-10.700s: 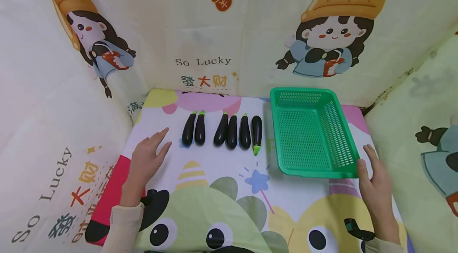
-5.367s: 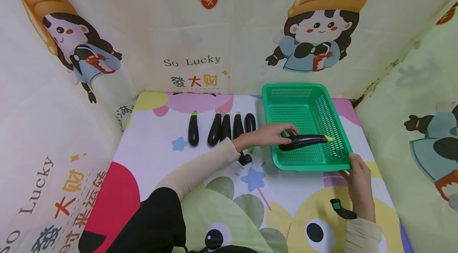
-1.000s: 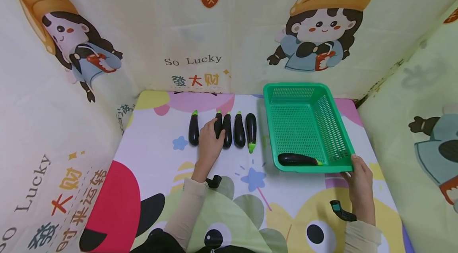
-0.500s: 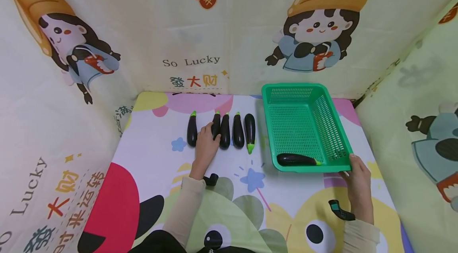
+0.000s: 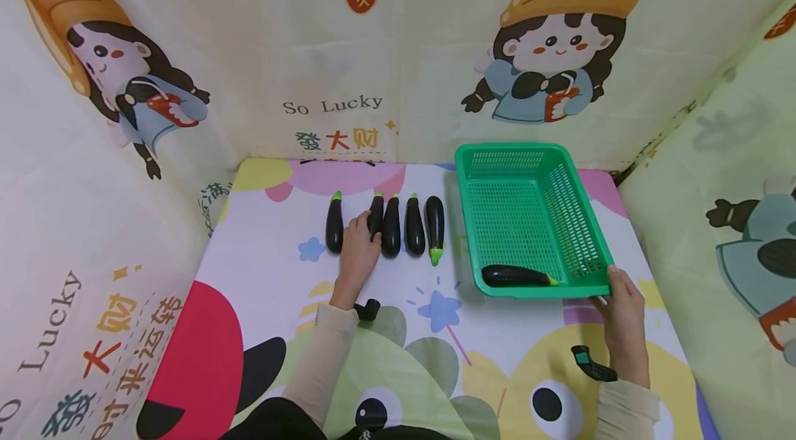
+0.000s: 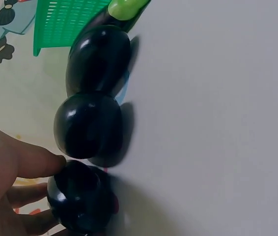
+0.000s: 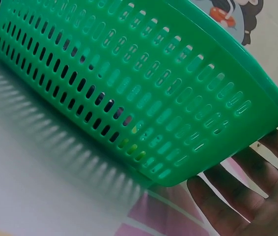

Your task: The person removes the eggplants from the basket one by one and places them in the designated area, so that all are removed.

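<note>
A dark purple eggplant (image 5: 376, 215), second from the left in a row of five on the cartoon-print tablecloth (image 5: 267, 274), lies between the thumb and fingers of the left hand (image 5: 357, 257), which grasp its rounded lower end. The leftmost eggplant (image 5: 334, 224) lies just beside that hand; three neighbouring eggplants (image 5: 414, 226) lie to the right, the last with its green stem end toward the person. Farther right stands a green perforated plastic basket (image 5: 522, 212), with a single eggplant (image 5: 515, 275) lying crosswise inside along its near wall. The right hand (image 5: 624, 309) grips the basket's near right corner, thumb at the rim and fingers below. Behind the table hangs a cream printed cloth (image 5: 429, 67) lettered "So Lucky".
</note>
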`<action>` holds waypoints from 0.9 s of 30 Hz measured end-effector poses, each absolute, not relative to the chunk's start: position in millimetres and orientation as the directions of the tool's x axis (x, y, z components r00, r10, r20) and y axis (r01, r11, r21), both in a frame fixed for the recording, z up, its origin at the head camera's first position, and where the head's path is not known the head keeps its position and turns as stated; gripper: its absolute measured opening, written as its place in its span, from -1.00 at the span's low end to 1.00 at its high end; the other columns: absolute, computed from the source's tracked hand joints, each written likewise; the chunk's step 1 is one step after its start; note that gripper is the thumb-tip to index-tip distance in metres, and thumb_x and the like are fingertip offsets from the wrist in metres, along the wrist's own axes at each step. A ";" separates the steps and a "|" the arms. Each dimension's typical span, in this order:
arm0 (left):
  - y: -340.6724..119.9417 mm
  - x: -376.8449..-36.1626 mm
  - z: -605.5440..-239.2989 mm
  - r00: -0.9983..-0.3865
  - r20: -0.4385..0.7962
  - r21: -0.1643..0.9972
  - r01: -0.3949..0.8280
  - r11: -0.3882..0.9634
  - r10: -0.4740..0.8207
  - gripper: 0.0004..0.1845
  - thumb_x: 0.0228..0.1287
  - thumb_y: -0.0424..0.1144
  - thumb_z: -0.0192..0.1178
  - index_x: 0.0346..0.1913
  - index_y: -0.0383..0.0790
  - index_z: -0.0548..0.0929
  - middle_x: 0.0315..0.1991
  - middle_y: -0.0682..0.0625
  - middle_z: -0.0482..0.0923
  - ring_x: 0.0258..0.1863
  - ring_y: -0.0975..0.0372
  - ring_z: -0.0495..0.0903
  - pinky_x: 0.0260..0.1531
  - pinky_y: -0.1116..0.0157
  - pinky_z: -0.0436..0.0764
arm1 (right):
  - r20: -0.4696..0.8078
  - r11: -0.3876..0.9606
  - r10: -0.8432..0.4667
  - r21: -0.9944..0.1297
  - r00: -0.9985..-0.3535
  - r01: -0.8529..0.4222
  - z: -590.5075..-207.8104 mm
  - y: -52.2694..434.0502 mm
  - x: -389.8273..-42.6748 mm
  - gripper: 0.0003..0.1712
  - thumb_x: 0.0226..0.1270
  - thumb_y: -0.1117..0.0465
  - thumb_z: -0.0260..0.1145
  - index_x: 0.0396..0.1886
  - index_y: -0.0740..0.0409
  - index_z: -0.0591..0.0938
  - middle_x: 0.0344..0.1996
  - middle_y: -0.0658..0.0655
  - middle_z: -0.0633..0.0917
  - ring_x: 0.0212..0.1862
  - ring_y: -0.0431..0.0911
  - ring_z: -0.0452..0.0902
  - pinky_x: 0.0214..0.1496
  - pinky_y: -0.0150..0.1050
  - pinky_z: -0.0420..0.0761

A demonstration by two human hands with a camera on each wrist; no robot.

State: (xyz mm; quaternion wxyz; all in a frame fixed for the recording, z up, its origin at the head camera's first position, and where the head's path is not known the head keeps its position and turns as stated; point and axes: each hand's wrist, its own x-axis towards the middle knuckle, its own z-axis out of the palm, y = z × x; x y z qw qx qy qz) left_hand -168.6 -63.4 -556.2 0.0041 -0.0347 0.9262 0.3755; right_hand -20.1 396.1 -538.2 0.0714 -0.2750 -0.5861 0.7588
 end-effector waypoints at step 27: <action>-64.4 -170.1 -515.0 -0.997 -0.080 0.948 -0.072 0.311 0.013 -0.48 0.42 -0.26 0.18 0.42 -0.06 0.51 0.34 -0.16 0.58 0.26 -0.08 0.61 0.19 -0.02 0.60 | -0.320 -0.308 0.429 -0.931 -0.845 0.197 -538.3 396.6 -21.5 -0.61 0.65 -0.07 0.12 0.23 0.01 0.62 -0.05 -0.18 0.68 -0.04 -0.33 0.64 -0.11 -0.53 0.66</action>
